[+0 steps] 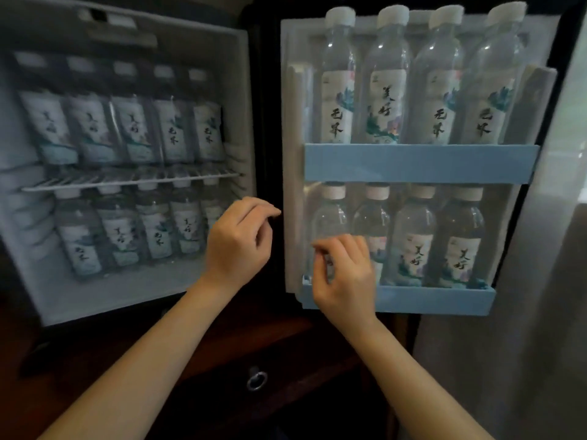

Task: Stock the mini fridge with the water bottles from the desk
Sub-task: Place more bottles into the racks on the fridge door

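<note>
Standing bottles (390,90) fill fridge (127,277) shelves, door racks (419,163) — both hands (238,242) loosely curled, empty

Dark wooden cabinet (286,341) below, pale curtain (524,328) at right.
Round metal ring pull (256,380) on cabinet front.

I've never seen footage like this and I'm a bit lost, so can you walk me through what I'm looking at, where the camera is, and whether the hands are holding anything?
There is no machine here. The single picture comes from a camera worn on a person's head, looking down at their two bare hands. In front is an open mini fridge. Its cabinet holds water bottles on a wire shelf and on the floor below. The open door has two blue racks, each with four bottles. The left hand hangs loosely curled near the cabinet's edge, holding nothing. The right hand is in front of the lower door rack, fingers at the leftmost bottle; a firm grip isn't clear.
</note>
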### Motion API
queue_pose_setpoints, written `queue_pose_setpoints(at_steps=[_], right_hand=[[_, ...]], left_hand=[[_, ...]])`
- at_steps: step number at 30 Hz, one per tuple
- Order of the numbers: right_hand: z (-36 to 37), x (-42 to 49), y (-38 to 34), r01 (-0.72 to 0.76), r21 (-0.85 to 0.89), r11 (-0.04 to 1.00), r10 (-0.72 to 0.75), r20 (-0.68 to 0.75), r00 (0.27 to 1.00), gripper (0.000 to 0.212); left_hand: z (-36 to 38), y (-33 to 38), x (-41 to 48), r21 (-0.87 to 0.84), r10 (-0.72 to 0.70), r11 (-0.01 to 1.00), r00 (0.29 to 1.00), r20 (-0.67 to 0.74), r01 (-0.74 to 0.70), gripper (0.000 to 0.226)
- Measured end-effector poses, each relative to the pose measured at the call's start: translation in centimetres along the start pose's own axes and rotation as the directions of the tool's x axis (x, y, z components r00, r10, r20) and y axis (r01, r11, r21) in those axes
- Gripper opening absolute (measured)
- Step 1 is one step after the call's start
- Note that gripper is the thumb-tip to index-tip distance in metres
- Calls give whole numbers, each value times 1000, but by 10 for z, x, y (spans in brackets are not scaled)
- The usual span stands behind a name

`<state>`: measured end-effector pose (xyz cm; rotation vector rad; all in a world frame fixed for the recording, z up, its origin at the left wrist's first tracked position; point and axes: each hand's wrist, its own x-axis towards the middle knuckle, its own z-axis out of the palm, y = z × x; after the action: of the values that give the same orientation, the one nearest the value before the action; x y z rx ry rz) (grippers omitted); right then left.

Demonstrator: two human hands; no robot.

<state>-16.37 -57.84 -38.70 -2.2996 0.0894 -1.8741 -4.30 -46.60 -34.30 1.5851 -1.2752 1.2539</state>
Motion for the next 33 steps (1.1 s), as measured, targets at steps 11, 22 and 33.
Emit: queue_pose_setpoints(at_steps=[11, 22, 33], right_hand=[[146, 8, -119, 94, 330, 939, -170, 211, 963, 15], [279, -15, -283, 26, 613, 789, -435, 529, 729, 23], [441, -9, -371, -637, -91, 765, 339, 899, 279, 70]], left_hand=[[-134, -117, -83, 333, -299, 902, 954, 19, 276, 23], [-259, -229, -183, 528, -696, 543, 701, -153, 653, 22], [-276, -362, -202, 268, -905, 107, 206, -372, 957, 27]])
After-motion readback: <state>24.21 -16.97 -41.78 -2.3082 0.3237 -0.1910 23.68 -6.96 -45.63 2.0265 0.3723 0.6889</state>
